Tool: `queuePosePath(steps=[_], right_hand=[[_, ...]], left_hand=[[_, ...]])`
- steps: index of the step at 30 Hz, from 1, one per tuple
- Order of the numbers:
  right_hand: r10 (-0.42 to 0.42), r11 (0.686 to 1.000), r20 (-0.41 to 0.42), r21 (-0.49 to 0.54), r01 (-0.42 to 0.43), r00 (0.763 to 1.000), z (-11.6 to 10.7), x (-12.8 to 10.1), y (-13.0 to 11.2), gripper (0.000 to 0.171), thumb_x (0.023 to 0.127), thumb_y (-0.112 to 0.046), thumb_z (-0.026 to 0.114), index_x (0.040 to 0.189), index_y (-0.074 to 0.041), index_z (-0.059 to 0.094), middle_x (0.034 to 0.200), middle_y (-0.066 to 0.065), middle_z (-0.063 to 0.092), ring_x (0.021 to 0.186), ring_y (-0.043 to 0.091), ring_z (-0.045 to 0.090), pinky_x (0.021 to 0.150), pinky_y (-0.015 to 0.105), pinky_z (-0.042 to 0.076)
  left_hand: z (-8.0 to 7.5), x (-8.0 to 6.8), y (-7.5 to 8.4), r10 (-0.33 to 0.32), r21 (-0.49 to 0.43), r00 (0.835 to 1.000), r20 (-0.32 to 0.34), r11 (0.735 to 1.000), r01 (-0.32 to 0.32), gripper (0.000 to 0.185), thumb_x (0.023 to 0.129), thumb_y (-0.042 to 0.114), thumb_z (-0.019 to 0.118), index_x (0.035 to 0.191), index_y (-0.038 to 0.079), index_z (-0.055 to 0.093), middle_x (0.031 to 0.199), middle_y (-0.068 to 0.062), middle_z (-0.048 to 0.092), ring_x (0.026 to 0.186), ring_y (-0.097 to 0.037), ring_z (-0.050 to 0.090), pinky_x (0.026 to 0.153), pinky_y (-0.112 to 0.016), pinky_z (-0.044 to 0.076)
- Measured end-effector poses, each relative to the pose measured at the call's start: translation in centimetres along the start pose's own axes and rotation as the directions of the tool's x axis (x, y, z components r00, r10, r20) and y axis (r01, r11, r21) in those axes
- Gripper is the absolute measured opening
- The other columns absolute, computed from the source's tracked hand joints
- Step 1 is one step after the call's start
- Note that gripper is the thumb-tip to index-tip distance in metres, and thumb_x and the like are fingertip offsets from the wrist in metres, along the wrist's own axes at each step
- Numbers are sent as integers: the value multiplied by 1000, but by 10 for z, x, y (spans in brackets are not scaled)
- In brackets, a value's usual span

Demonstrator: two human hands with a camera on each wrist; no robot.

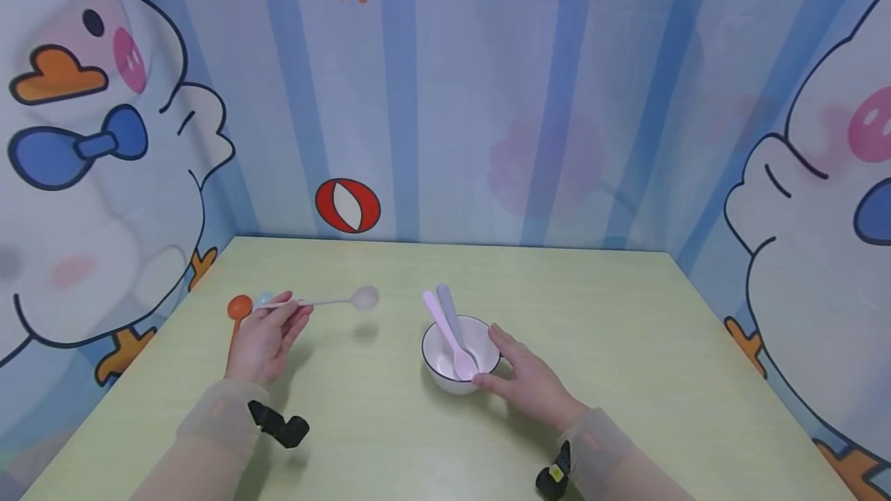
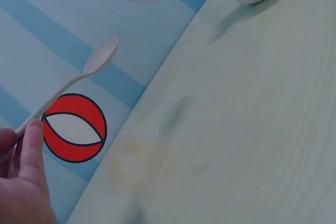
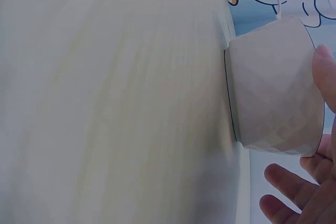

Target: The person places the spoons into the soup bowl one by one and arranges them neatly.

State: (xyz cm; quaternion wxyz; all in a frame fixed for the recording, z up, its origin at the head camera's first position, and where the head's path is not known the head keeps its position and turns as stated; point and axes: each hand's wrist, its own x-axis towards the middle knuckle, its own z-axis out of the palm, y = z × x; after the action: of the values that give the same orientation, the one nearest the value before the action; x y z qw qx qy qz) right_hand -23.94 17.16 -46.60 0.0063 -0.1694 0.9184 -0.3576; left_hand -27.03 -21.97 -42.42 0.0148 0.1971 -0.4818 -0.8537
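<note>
My left hand (image 1: 267, 335) pinches a pale spoon (image 1: 365, 298) by its handle above the table, the spoon's head pointing right; the left wrist view shows the same spoon (image 2: 101, 56). A white bowl (image 1: 448, 386) with a dark rim stands at the middle of the table. In it lean a pink spoon (image 1: 462, 366) and a lavender spoon (image 1: 445, 301). With thumb and fingers spread around the bowl's right side, my right hand (image 1: 532, 385) holds it. In the right wrist view the bowl (image 3: 275, 87) appears between thumb and fingers.
An orange spoon (image 1: 240, 306) lies beside my left hand, partly hidden by it. Just behind that hand shows a light blue piece (image 1: 264, 298), mostly covered. A printed curtain (image 1: 459, 99) with ducks rises behind and beside the pale table (image 1: 592, 308).
</note>
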Motion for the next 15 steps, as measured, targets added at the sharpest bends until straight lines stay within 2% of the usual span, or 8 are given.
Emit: queuePosePath(steps=[4, 11, 15], right_hand=[[2, 1000, 1, 3, -2, 1000, 1, 0, 0, 90, 82, -52, 70, 151, -11, 31, 156, 3, 27, 142, 29, 24, 112, 52, 24], [-1, 1000, -1, 7, 1, 1000, 2, 1, 0, 90, 81, -53, 70, 151, -12, 30, 156, 3, 27, 142, 28, 25, 112, 51, 24], [-4, 1000, 3, 17, 4, 1000, 2, 1, -1, 89, 82, -52, 70, 151, -12, 30, 156, 3, 26, 142, 27, 25, 112, 50, 24]], left_hand=[[6, -4, 1, 1, -34, 999, 48, 999, 0, 55, 89, 17, 69, 138, 13, 45, 115, -5, 63, 104, -14, 65, 88, -25, 50], [23, -15, 0, 31, -12, 992, 118, 999, -30, 45, 91, 16, 67, 131, 12, 48, 108, -4, 66, 100, -14, 66, 89, -26, 50], [32, -21, -1, 54, -2, 989, 137, 999, -54, 47, 89, 16, 69, 132, 12, 49, 112, -5, 65, 100, -14, 66, 88, -26, 50]])
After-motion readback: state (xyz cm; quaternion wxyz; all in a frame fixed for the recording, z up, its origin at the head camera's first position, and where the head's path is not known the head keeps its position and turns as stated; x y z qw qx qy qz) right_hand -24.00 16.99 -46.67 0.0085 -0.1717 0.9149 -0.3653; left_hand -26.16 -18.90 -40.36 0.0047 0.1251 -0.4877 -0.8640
